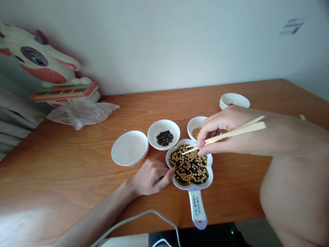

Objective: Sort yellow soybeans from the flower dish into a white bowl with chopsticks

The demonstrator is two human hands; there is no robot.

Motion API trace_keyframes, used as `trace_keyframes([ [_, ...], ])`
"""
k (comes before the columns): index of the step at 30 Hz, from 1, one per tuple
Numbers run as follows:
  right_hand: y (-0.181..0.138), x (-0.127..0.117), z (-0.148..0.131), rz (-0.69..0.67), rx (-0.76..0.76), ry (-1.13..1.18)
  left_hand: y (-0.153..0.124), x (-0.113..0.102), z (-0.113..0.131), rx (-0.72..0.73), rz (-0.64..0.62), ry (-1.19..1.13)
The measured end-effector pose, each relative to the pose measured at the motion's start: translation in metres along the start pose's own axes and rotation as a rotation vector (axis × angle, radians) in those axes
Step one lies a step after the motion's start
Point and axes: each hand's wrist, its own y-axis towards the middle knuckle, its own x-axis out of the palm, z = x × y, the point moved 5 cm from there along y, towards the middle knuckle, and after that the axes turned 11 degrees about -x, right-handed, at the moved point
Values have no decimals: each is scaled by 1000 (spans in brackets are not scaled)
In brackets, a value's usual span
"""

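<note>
My right hand (223, 128) is closed around a pair of wooden chopsticks (231, 133). Their tips are over a white and lilac paw-shaped dish (211, 171) with a labelled handle, which holds mixed black, tan and small green beans. My left hand (154, 176) is curled at the dish's left side, with its thumb on the rim and the other fingers partly hidden. Behind the dish, one white bowl (153, 132) contains black beans (165, 138). Another white bowl (190, 127), partly covered by my right hand, contains tan beans (196, 132).
On the left is a white bowl (130, 147) with nothing visible in it. Farther back stands another white bowl (238, 99) with some reddish bits. A crumpled plastic bag (84, 115) lies before a cow-shaped toy keyboard (66, 91). A white cable (151, 211) loops by the table's front edge.
</note>
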Motion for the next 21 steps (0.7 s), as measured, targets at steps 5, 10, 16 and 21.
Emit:
trace_keyframes([
  [5, 1, 0, 1, -20, -4, 37, 0, 0, 0, -4, -1, -16],
  [10, 3, 2, -8, 57, -13, -37, 1, -1, 1, 0, 8, -20],
  [16, 5, 4, -16, 101, -48, -62, 0, -1, 1, 8, 20, -8],
  [21, 6, 6, -14, 75, -82, -18, -1, 1, -1, 10, 2, -2],
])
